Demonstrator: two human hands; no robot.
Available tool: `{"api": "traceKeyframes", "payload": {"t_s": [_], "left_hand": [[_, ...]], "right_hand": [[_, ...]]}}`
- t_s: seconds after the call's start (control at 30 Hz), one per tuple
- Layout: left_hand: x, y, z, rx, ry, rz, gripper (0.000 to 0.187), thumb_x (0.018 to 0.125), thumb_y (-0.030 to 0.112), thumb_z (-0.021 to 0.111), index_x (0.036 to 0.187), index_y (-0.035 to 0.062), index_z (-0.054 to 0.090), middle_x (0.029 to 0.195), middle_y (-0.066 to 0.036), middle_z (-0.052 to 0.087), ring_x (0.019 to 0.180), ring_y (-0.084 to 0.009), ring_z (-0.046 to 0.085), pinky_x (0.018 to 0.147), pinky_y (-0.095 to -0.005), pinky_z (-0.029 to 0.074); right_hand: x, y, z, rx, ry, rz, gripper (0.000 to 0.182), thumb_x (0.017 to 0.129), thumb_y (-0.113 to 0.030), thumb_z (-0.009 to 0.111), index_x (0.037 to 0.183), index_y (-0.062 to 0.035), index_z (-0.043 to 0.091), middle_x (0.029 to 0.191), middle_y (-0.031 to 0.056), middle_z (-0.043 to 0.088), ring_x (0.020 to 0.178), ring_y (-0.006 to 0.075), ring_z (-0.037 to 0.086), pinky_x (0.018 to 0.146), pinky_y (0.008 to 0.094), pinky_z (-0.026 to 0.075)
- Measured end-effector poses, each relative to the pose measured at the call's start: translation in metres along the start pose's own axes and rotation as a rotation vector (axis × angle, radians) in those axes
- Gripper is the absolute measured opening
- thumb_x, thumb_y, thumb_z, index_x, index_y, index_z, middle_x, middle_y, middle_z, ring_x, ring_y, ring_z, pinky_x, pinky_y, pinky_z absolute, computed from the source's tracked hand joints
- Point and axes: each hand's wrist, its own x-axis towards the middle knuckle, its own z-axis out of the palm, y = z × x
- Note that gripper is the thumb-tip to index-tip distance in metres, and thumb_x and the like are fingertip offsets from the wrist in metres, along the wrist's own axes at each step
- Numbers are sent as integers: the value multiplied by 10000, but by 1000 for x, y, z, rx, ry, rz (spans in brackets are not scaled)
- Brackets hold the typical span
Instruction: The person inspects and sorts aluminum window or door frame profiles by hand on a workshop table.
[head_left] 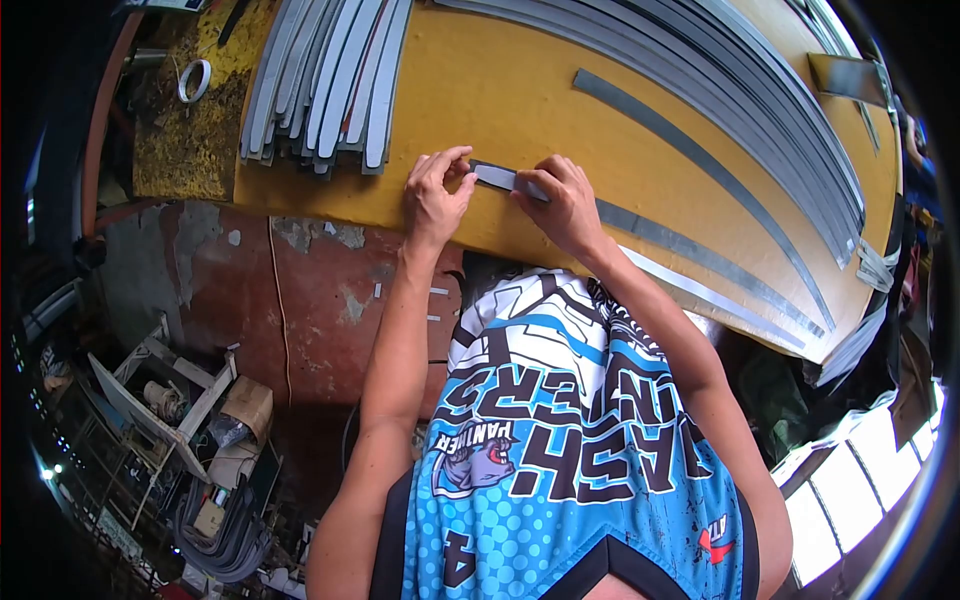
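A long dark grey flat strip (690, 250) lies along the near side of the yellow table, with a narrow light-coloured strip (495, 177) on its left end. My left hand (436, 197) is at that end, thumb and forefinger curved around the tip on either side. A short way to the right, my right hand (564, 205) has its fingers closed over the strips, hiding part of them. Below my right forearm, a whitish strip (700, 292) runs along the table's front edge.
Stacked grey strips (325, 85) lie at the upper left, near a tape roll (194, 81). Long curved strips (740, 75) are bundled along the far side of the yellow table (450, 75). A single dark strip (700, 155) lies between. A wooden frame (165, 385) stands lower left.
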Motion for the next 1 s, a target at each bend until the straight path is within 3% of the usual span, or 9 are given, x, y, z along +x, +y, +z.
{"api": "traceKeyframes", "payload": {"t_s": [0.43, 0.63, 1.0], "left_hand": [[2, 1, 0, -20, -6, -6, 326, 784, 3, 762, 1100, 56, 701, 897, -73, 689, 822, -200, 653, 762, -312, 552], [3, 5, 3, 83, 2, 42, 274, 786, 67, 785, 1051, 67, 718, 883, -70, 681, 822, -215, 641, 751, -328, 532], [3, 8, 4, 131, 25, 84, 79, 780, 115, 788, 844, 78, 762, 900, -70, 664, 871, -266, 605, 786, -383, 498]], "right_hand": [[0, 0, 1, 21, 33, -3, 180, 760, -137, 787, 916, -98, 707, 901, 78, 608, 883, 283, 589, 776, 389, 457], [0, -1, 1, 18, 34, -3, 182, 759, -131, 786, 919, -94, 706, 906, 83, 611, 887, 285, 591, 781, 391, 460], [0, 1, 2, -2, 16, 7, 226, 762, -155, 797, 962, -83, 721, 927, 87, 621, 897, 289, 598, 785, 390, 473]]}}
